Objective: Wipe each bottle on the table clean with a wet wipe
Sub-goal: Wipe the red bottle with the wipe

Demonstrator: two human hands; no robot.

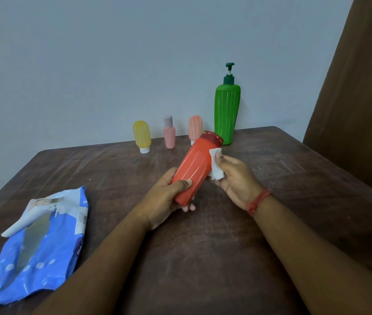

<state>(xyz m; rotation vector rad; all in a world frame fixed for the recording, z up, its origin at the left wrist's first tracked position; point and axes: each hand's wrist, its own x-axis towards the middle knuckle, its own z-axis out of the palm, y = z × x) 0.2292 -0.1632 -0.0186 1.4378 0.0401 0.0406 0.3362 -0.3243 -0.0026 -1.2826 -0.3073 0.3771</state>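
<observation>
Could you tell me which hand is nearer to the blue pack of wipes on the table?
The left hand. It grips the lower end of the red bottle, on the side toward the pack of wipes. The right hand, holding the white wipe, is beyond the bottle, farther away.

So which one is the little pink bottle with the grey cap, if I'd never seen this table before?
Look along the far edge of the brown table, where four bottles stand in a row against the wall. Starting from the tall green pump bottle and going left, pass the peach tube; next is the pink bottle. Unlike the rounded tubes beside it, it stands cap-up, slim and grey-topped.
</observation>
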